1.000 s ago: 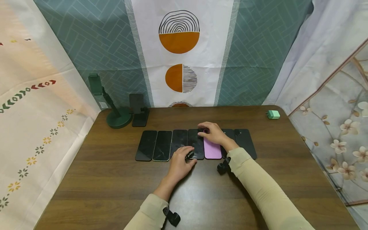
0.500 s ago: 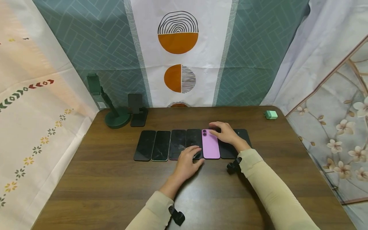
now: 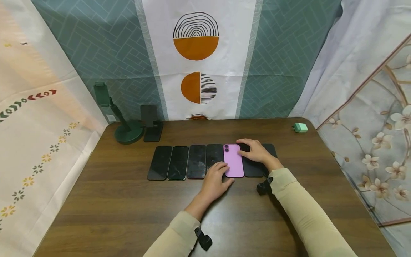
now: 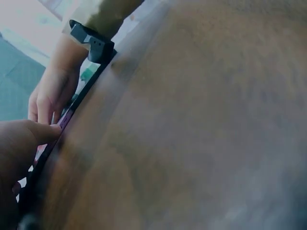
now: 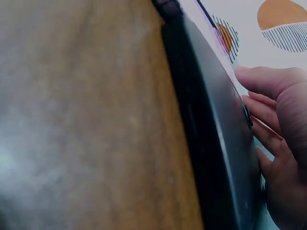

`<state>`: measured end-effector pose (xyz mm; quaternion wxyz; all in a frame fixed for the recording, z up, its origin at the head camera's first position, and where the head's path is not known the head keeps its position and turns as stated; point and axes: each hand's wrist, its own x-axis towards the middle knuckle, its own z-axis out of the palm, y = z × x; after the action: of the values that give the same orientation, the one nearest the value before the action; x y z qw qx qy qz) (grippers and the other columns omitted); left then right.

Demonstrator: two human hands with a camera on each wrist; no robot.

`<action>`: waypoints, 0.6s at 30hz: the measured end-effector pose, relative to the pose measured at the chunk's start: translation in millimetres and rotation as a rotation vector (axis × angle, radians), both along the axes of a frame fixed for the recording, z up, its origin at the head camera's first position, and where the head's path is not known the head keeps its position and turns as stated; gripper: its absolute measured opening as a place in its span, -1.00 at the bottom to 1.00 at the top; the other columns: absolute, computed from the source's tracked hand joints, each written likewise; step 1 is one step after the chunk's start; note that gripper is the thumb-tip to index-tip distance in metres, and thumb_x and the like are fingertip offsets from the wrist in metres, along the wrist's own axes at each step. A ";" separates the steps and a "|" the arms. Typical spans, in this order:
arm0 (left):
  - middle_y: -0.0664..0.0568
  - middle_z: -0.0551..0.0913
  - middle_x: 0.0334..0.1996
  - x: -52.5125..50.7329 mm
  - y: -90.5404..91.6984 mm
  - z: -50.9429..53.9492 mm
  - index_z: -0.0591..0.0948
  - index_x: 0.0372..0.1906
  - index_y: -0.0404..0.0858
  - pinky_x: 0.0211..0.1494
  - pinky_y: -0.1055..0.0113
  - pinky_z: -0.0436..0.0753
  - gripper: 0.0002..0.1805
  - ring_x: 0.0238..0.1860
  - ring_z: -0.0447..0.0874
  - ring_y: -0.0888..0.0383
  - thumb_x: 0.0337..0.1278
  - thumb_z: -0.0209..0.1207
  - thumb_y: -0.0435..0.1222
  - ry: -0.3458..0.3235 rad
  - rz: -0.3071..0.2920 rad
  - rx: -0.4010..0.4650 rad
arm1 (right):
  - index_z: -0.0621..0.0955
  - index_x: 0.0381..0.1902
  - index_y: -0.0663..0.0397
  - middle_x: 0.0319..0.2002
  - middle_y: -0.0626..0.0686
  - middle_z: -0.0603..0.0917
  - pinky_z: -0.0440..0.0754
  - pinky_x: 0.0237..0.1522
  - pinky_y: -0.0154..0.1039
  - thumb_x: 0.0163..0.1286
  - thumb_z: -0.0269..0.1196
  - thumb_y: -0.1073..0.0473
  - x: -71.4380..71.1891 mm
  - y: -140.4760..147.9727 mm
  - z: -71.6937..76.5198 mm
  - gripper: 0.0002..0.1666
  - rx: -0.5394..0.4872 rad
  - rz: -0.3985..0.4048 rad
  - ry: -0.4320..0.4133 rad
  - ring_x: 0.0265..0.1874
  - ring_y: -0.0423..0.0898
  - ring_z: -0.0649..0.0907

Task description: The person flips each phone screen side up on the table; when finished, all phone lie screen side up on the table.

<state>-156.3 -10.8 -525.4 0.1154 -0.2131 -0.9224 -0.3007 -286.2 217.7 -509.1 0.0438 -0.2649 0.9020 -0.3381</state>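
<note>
Several phones lie side by side in a row on the brown table. Among the dark ones is a pink phone (image 3: 234, 162), its camera at the upper left. My left hand (image 3: 214, 181) is at this phone's lower left, thumb by the bottom edge and fingertips over its left side, partly covering the dark phone (image 3: 214, 151) beside it. Loosely bent, my right hand (image 3: 255, 150) lies over the black phone (image 3: 252, 168) to the right, thumb at the pink phone's right edge. In the right wrist view, right fingers (image 5: 266, 112) reach the top of a dark phone (image 5: 230, 110).
A green stand (image 3: 129, 132) and a black phone stand (image 3: 153, 128) are at the back left. A mint-green charger plug (image 3: 300, 127) sits at the back right. Patterned cloths hang behind the table (image 3: 144, 207) and along both sides.
My right hand has shifted right from the pink phone's top, uncovering its camera, to the black phone beside it. My left hand has slid right along the row to the pink phone's lower edge.
</note>
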 end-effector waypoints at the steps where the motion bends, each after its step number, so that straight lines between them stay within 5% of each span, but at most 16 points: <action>1: -0.04 0.65 0.17 -0.7 0.8 -0.9 0.71 0.09 -0.29 0.40 0.11 0.43 -0.50 0.31 0.50 0.00 0.10 0.47 -0.11 -0.002 0.005 -0.010 | 0.53 0.33 0.22 0.29 0.26 0.57 0.34 0.37 0.26 0.39 0.36 0.13 -0.2 0.4 -0.9 -0.39 0.003 0.000 0.002 0.34 0.24 0.47; 18: -0.11 0.67 0.17 -2.9 11.8 -2.5 0.70 0.10 -0.35 0.41 0.13 0.44 -0.49 0.32 0.53 -0.01 0.10 0.47 -0.14 -0.017 0.077 0.020 | 0.62 0.22 0.22 0.18 0.23 0.65 0.34 0.36 0.24 0.42 0.27 0.27 4.9 -7.9 -0.4 -0.58 -0.077 -0.078 -0.035 0.26 0.20 0.54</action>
<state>-159.1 0.9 -527.9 0.1211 -0.1739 -0.9278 -0.3072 -281.3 209.8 -509.6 0.0363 -0.2250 0.8971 -0.3785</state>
